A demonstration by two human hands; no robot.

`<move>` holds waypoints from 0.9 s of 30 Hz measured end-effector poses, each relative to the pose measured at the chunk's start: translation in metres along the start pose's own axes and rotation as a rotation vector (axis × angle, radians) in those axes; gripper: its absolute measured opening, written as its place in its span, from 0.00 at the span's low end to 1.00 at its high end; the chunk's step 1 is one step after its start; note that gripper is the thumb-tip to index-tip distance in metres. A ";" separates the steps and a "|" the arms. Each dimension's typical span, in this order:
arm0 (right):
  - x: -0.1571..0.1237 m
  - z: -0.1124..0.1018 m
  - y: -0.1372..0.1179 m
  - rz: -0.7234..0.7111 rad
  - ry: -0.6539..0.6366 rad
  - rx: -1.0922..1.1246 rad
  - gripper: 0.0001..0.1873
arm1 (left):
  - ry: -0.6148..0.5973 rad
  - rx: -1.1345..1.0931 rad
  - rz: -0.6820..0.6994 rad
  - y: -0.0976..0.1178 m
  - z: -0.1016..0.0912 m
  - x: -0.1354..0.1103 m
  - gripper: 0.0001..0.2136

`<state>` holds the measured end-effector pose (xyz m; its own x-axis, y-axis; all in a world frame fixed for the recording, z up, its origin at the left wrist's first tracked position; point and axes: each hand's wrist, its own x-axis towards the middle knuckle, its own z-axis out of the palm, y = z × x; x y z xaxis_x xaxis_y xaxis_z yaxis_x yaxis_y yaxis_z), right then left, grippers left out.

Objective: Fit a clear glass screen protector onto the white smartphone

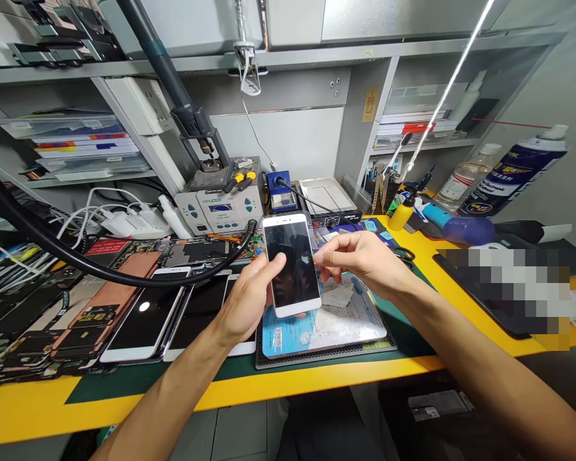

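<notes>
A white smartphone (292, 282) with a dark screen is gripped in my left hand (247, 294), tilted up toward me. My left thumb lies across the screen and the fingers pass behind the phone. At the phone's right edge is my right hand (358, 256), thumb and forefinger pinched together; whatever is between them, if anything, is too small to make out. Below the phone lies a shiny blue and white packet (326, 326) with a pale crumpled scrap (338, 296) on it. The packet rests on a dark perforated pad (324, 360).
Several white-framed phones (139, 320) and phone parts (96, 307) crowd the left. A thick black hose (100, 270) arches over them from a grey hot-air station (221, 210). At right stand a yellow bottle (401, 214), a clear bottle (465, 178) and a blue spray can (516, 169).
</notes>
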<state>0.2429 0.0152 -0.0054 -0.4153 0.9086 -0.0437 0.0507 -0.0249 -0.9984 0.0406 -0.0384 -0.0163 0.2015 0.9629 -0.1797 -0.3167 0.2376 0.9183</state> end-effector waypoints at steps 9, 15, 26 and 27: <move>-0.001 -0.002 0.001 -0.025 -0.017 0.007 0.08 | -0.020 -0.016 -0.020 -0.001 -0.004 0.001 0.22; -0.003 -0.001 0.000 -0.025 -0.020 0.029 0.07 | -0.074 -0.071 0.000 -0.003 -0.007 0.004 0.22; -0.005 0.000 -0.004 -0.008 -0.039 0.108 0.07 | -0.154 -0.113 -0.013 0.001 -0.006 0.004 0.25; -0.005 0.000 -0.004 -0.009 -0.042 0.122 0.06 | -0.147 -0.113 -0.009 0.001 -0.006 0.004 0.25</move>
<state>0.2449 0.0108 -0.0013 -0.4533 0.8907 -0.0340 -0.0630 -0.0701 -0.9955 0.0355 -0.0333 -0.0184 0.3356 0.9335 -0.1266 -0.4147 0.2671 0.8699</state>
